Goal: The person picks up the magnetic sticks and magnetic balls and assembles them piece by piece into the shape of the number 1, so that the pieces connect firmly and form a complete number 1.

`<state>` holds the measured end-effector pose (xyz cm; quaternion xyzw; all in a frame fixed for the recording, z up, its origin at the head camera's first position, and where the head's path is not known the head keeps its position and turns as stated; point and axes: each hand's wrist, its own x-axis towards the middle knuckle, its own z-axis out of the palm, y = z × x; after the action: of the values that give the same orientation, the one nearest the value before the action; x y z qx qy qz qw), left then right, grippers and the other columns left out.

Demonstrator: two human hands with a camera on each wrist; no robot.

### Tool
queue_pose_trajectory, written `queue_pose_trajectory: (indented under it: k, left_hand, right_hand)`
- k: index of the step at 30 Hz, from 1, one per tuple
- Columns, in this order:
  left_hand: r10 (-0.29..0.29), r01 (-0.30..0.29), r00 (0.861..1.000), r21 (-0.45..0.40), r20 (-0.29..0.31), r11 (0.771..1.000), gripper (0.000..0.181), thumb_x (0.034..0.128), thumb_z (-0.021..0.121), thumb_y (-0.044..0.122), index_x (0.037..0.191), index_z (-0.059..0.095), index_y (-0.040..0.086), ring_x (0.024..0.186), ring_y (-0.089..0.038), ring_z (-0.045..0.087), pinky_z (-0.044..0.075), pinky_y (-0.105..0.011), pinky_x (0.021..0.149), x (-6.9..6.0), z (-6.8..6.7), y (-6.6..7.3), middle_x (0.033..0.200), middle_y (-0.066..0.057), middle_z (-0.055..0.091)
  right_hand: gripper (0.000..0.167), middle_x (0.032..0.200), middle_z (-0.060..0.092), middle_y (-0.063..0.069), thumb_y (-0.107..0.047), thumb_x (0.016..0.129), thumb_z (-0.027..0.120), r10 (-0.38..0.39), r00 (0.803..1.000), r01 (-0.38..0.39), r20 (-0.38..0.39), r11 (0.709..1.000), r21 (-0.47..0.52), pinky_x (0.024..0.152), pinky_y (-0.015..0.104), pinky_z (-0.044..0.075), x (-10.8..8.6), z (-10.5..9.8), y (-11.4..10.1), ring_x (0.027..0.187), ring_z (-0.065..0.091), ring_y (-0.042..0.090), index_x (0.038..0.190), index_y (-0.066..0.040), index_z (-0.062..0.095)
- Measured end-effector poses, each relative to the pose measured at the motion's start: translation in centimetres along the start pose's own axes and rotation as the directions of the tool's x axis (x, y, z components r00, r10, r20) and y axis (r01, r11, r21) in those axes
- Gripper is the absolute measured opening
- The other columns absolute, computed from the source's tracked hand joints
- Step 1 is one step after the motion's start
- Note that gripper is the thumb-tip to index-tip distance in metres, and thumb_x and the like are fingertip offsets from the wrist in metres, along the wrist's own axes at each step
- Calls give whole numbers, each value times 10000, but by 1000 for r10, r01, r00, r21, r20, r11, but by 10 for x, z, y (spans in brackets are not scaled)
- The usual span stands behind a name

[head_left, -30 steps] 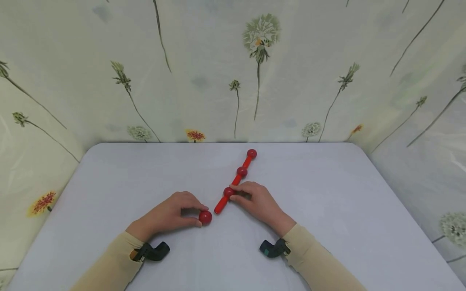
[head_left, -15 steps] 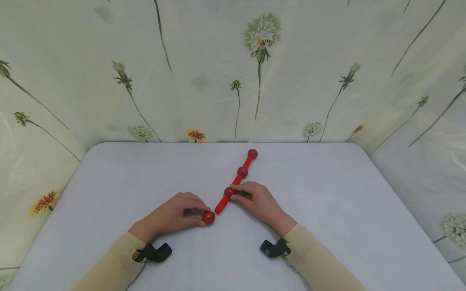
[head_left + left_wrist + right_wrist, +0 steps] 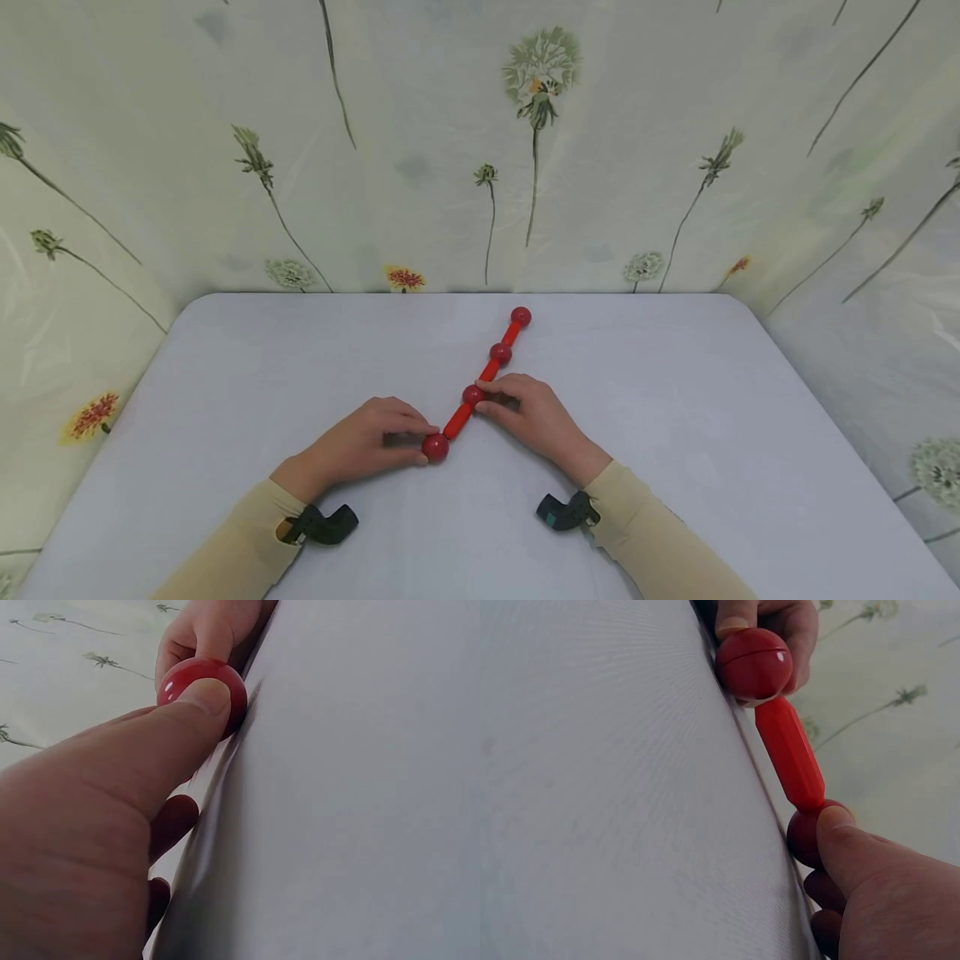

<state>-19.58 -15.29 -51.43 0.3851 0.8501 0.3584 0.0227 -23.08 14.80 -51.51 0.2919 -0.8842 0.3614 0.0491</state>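
Note:
Between thumb and fingers my left hand (image 3: 367,440) pinches a glossy red ball (image 3: 435,448) low on the table. That ball meets the near end of a red faceted rod (image 3: 790,754); whether it is joined or merely touching I cannot tell. My right hand (image 3: 528,417) pinches another red ball (image 3: 472,395), at the rod's other end. From there the chain runs away from me: a second red rod (image 3: 489,371), a ball (image 3: 500,353), a third rod (image 3: 511,334) and a far ball (image 3: 521,316). In the left wrist view the left thumb covers part of its ball.
A white-covered table (image 3: 675,400) lies under everything. Behind it hangs a pale cloth (image 3: 420,125) printed with dandelions, which also rises at both sides. Dark wrist-worn devices (image 3: 322,525) sit at each beige cuff.
My left hand has slid its ball a little to the right, closing the gap to the near rod's end. The right hand and the chain have stayed about where they were.

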Motion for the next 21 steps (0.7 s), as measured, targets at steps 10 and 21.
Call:
queue_pose_trajectory:
  k: [10, 21]
  left_hand:
    - [3, -3, 1000, 1, -9, 1000, 378, 845, 796, 346, 1209, 714, 289, 1055, -14, 571, 488, -326, 905, 3, -5, 5, 1105, 213, 643]
    - [-7, 6, 1000, -65, -12, 998, 351, 846, 790, 368, 1182, 713, 302, 1006, -25, 592, 494, -317, 878, 6, 1, 8, 1071, 216, 654]
  right_hand:
    - [380, 1081, 659, -185, -287, 888, 759, 14, 1000, -14, 4, 1000, -9, 872, 277, 509, 3, -3, -1, 980, 587, 3, 1260, -245, 691]
    - [385, 1082, 647, -211, -283, 891, 756, 37, 999, -37, 29, 999, -1, 881, 281, 507, -1, -4, 0, 979, 586, -15, 1269, -258, 684]
